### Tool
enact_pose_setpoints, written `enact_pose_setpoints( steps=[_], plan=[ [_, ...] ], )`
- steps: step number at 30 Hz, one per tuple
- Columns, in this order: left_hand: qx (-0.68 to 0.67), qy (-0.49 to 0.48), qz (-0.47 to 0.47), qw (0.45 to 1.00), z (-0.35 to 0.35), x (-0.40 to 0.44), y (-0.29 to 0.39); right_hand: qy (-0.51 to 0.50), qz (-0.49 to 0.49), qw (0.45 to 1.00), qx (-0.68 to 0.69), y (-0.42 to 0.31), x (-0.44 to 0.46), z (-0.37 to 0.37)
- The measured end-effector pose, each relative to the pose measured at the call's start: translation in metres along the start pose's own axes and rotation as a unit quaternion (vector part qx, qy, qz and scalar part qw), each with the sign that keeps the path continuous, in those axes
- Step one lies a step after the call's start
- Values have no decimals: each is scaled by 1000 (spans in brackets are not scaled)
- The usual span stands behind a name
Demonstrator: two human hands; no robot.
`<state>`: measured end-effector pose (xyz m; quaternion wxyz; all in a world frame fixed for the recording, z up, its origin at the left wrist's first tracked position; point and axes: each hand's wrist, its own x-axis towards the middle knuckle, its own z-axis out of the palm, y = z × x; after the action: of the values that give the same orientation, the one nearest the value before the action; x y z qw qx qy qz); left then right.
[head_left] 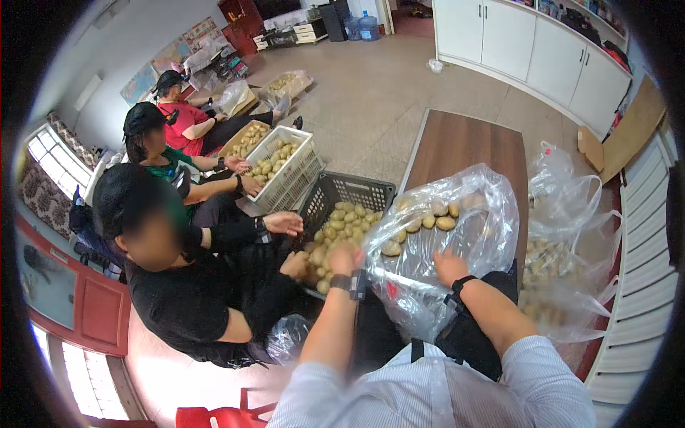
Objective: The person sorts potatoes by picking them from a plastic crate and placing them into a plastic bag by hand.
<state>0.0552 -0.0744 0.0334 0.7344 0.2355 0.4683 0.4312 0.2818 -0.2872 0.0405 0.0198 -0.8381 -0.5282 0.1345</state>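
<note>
A large clear plastic bag (pixel 492 189) lies open on the brown table, with several potatoes (pixel 445 222) inside. My right hand (pixel 449 267) is at the bag's near side, its fingers against the plastic; what they grip, if anything, is too small to tell. My left hand (pixel 344 258) is blurred, over the near right part of a black crate (pixel 364 187) full of potatoes (pixel 345 227). Whether it holds a potato cannot be seen. The co-worker beside me has one hand (pixel 284 222) above the crate's left edge and the other (pixel 294 265) at its near left side.
Filled plastic bags (pixel 564 250) stand right of the brown table (pixel 457 150). Three people sit in a row on the left. Beyond the black crate are a white crate (pixel 289 167) and a box of potatoes (pixel 246 139). A red stool (pixel 214 416) is at the bottom left.
</note>
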Motion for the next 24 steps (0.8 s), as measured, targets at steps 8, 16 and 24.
enact_pose_setpoints(
  steps=[8, 16, 24],
  plan=[
    [28, -97, -85, 991, 19, -15, 6, -27, -9, 990, 141, -10, -2, 2],
    [109, -157, -104, 976, 24, -17, 0, 18, -10, 931, 364, -36, 9, -14],
    [238, -252, -174, 922, 40, -32, 2, -103, -87, 841, 525, -90, 11, -62]
  ],
)
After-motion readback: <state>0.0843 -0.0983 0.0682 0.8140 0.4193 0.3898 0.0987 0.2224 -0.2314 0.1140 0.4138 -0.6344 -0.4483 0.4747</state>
